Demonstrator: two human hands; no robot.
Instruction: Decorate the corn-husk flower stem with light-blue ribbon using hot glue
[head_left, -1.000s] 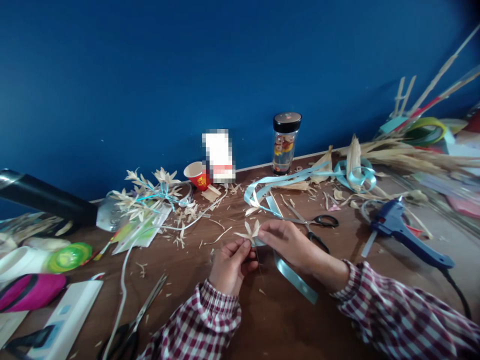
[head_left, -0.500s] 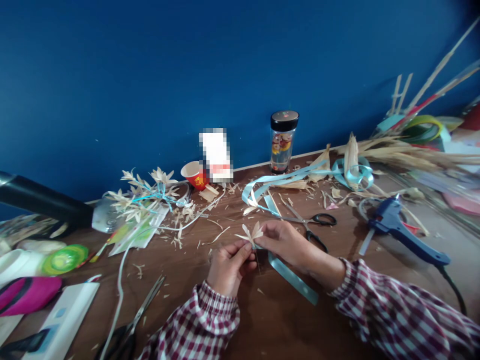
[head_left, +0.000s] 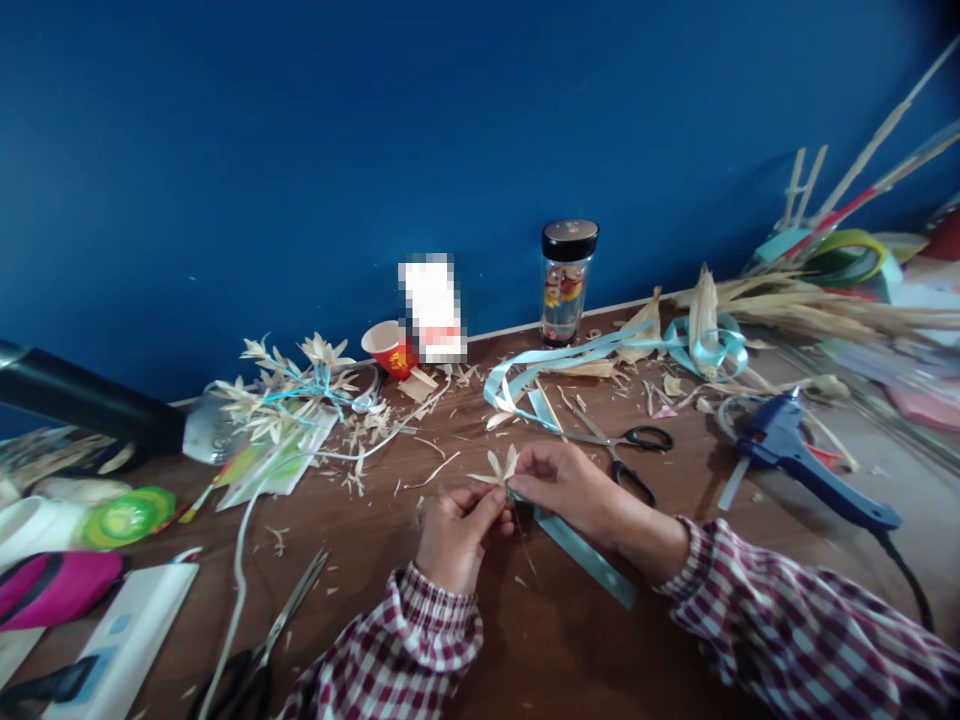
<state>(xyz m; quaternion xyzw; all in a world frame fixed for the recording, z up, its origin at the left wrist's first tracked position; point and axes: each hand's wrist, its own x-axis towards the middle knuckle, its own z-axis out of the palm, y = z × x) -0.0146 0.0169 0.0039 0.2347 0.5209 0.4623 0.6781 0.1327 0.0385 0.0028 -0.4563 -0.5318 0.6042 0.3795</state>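
Both hands meet over the middle of the brown table [head_left: 525, 650]. My left hand [head_left: 454, 530] pinches the base of a small pale straw flower [head_left: 498, 467], with a thin wire stem running down from it. My right hand [head_left: 571, 487] is closed on the same base, pressing a light blue ribbon [head_left: 592, 562] against it. The ribbon trails down and right across the table from under that hand. Both sleeves are red and white check.
Black-handled scissors [head_left: 626, 450] lie just behind my right hand, a blue glue gun [head_left: 802, 460] to the right. A second pair of scissors [head_left: 270, 640] lies front left. A bunch of straw flowers [head_left: 292, 390], a red cup [head_left: 386, 347], a jar [head_left: 568, 282] and husks [head_left: 787, 305] line the blue wall.
The hands have shifted very slightly on the flower's base; the flower sits a little lower and turned. Nothing else has moved.
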